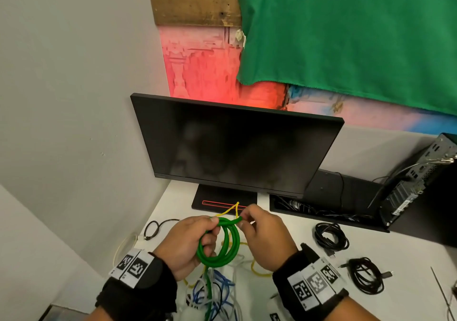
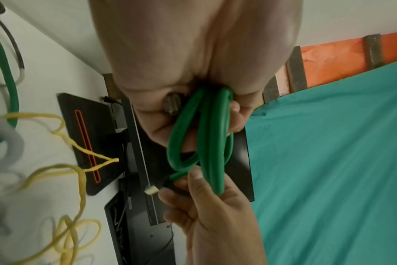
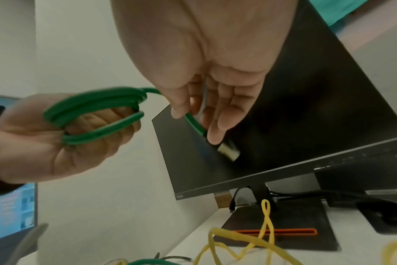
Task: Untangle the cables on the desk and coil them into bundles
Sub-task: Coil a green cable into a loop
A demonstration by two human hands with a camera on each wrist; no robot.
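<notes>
Head view: left hand (image 1: 188, 241) curled round thick green rubber-sheathed cable (image 1: 223, 244), coiled above white counter (image 1: 291, 219); right hand (image 1: 262, 231) pinching its free end.

Left wrist view: loops threaded over fingers (image 2: 236, 116); best kept even, tail wrapped snugly.

Right wrist view: pale plug (image 3: 228, 151) at fingertips; worth keeping clear of thin yellow cable (image 3: 245, 240) below.

The green cable (image 1: 228, 242) has a smooth, matt rubbery jacket. Behind it, the monitor (image 1: 235, 145) screen looks dark and matt; above that hang green cloth (image 1: 351, 28) and rough wooden planks (image 1: 195, 5).
</notes>
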